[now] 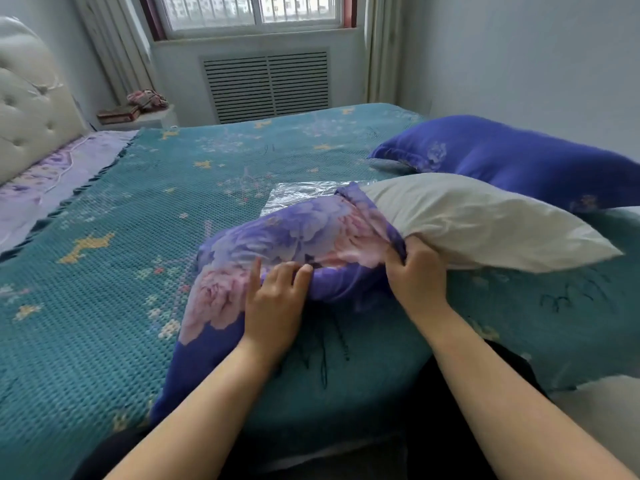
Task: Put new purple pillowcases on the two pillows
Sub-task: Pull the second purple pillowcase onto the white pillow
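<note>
Hands (273, 299) (417, 277) grip pillowcase (298, 237) (pillow (478, 220) inside).

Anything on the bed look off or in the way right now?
One thing: a clear plastic bag lies loose on the bedspread, partly under the pillowcase being pulled onto the white pillow. The case is bunched at its opening, where both hands grip it. No damage visible.

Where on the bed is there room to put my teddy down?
The big bare stretch of teal blanket between the headboard and the plastic bag is free. It is crowded on the right: the half-covered pillow, both hands, left and right, and the finished purple pillow.
</note>
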Demonstrator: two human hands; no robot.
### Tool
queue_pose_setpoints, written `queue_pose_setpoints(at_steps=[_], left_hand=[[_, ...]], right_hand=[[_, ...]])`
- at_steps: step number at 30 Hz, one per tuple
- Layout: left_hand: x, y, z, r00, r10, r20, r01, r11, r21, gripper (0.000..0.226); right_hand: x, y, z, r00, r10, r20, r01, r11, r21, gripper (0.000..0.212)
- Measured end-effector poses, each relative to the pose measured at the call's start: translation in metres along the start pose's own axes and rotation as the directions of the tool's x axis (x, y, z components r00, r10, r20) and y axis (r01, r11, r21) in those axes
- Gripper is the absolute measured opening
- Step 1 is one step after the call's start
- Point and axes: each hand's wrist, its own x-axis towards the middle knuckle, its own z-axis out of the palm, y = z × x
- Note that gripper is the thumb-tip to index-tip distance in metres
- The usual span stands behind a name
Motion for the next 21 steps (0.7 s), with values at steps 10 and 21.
queue_pose_setpoints(at_steps=[10,21], left_hand=[[0.129,-0.066,-0.139,0.993,-0.065,0.103,0.095,0.941,-0.325,0.032],[0.085,-0.037,-0.019,0.72,-0.348,0.601,0.45,0.893,-0.022,0.08]], right_hand=[[0.115,-0.148,-0.084,0.951,-0.308,0.017,0.295,0.891,-0.344,0.023],[0.093,-0.012,0.008,0.75,0.202,0.63,-0.057,0.968,-0.243,0.097]])
